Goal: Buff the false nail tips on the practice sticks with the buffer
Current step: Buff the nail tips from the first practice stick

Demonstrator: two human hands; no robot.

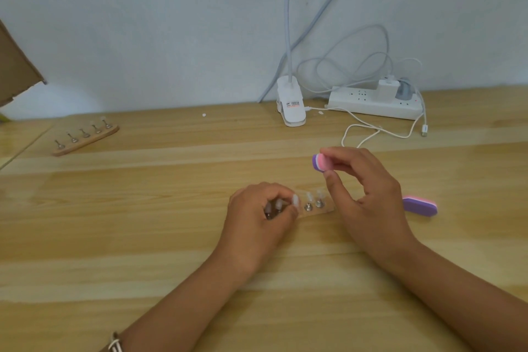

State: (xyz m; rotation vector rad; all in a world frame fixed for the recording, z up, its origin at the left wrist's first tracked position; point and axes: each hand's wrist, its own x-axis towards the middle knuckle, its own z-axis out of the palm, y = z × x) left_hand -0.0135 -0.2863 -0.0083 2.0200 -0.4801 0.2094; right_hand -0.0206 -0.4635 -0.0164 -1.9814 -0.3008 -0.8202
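Pale wood-grain desk [143,237] against a white wall, carrying nail-practice gear and cables.

A white power strip [374,106] lies at the desk's back edge, with a charger plugged in. Just left of the strip is a white lamp clip [291,108], with a small white scrap [203,115] further left. A white cable [371,130] loops just in front of the strip. Well in front of the strip lies a purple-and-pink buffer [420,206], and left of that buffer a practice stand [328,210] with metal-footed sticks. Far left of the strip sits a wooden stand [85,141] with five sticks.
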